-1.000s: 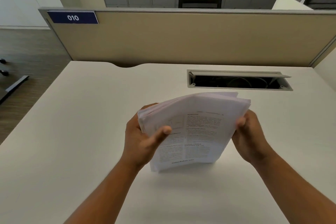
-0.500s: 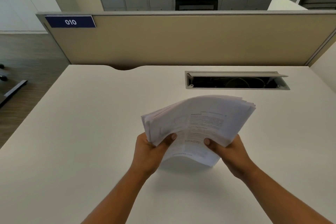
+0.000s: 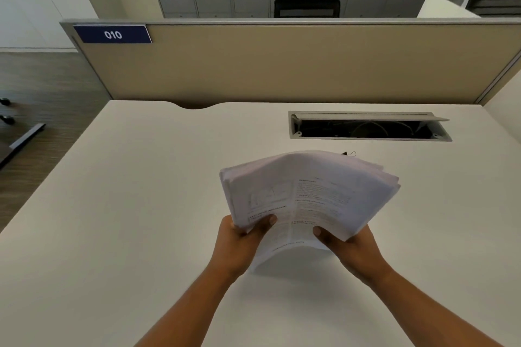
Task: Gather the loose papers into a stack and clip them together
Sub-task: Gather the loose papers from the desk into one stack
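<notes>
The left hand point(image 3: 242, 239) pinches the papers point(image 3: 310, 197) at their seven o'clock corner, thumb pressed on the printed top sheet and fingers hidden underneath. The right hand point(image 3: 349, 248) clamps the near edge at five o'clock in the same way, thumb on top and the rest out of sight below. Between the two the sheaf is held just above the middle of the desk point(image 3: 141, 205). Its six o'clock edge curls down between the hands, and its two o'clock corner is fanned so that many sheet edges show out of line. It looks like a thick, limp bundle: light enough for a pinch, but floppy, and probably slick sheet against sheet, so a one-sided hold would likely let it splay further. Gripping opposite sides at three and nine o'clock and tapping one edge on the desk seems the sounder way to square it before clipping. Just past the twelve o'clock edge a small dark thing with a wire loop peeks out, probably a binder clip point(image 3: 348, 153), mostly hidden by the paper. Farther toward twelve lie an open cable tray point(image 3: 369, 128) and a beige partition point(image 3: 282, 65).
</notes>
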`<state>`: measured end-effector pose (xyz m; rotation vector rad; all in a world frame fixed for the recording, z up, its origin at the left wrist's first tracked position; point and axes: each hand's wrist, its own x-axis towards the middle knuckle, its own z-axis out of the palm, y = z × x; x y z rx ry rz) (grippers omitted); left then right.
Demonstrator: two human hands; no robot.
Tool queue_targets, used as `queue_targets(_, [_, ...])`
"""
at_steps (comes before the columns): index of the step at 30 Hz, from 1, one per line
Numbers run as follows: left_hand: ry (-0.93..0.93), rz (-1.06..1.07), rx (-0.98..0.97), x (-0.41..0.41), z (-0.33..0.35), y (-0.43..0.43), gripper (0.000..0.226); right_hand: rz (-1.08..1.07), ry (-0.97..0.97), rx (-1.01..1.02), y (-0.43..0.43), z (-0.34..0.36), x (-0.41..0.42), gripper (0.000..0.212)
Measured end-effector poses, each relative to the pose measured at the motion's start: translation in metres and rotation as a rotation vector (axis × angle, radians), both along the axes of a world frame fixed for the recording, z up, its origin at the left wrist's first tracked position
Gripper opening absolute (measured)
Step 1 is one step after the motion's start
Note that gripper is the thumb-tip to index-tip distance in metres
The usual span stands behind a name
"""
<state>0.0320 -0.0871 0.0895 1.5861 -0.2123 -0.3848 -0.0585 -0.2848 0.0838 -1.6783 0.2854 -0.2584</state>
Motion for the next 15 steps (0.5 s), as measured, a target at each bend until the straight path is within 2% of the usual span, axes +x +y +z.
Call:
queue_targets(6, [-0.004,-0.032,-0.012,0.008,0.007,0.003,0.041,-0.002,0.021,-0.045,0.003,0.001,0.000,0.034])
queue_targets(9, [-0.035,-0.036,-0.051,0.010,0.009,0.007,0.039,-0.039,-0.020,0.012,0.000,0.010,0.001,0.027])
queue_targets(15, [-0.007,-0.029,-0.032,0.009,0.002,0.006,0.038,-0.047,-0.042,0.072,0.000,0.020,0.004,0.033])
